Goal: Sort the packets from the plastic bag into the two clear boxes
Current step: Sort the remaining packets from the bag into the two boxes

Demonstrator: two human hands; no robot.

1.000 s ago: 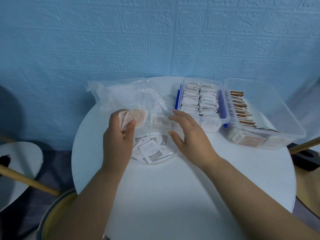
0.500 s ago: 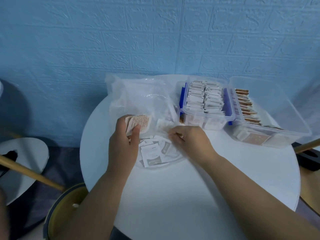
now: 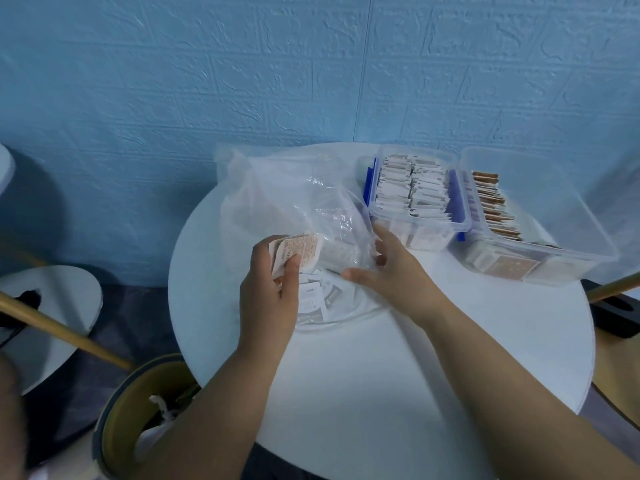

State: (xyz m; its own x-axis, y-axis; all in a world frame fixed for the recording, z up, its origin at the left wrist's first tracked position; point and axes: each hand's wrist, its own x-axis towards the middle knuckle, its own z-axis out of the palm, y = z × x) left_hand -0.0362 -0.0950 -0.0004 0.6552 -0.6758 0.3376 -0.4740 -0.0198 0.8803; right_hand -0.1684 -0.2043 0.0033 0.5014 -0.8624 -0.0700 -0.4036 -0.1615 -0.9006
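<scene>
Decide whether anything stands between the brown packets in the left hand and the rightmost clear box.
Yes. Between the brown packets in the left hand and the rightmost clear box lie the right hand, at the plastic bag, and the other clear box, full of white packets. Above them nothing visible blocks.

A pale blue wall (image 3: 242, 81) embossed in a brick pattern fills the upper half of the frame, with a thin vertical seam (image 3: 362, 81) just right of centre. Below it stands a round white worktop (image 3: 381, 393), its far edge close to the wall. At lower left is a second round white table (image 3: 52, 323), crossed by a slanting wooden pole (image 3: 65, 332). The floor (image 3: 138, 317) between them is dark grey. At the bottom edge, left of the worktop, stands a round bin (image 3: 138, 403), dark-rimmed and yellow inside. At the right edge another wooden rod (image 3: 613, 289) passes over a black object (image 3: 620, 315).
</scene>
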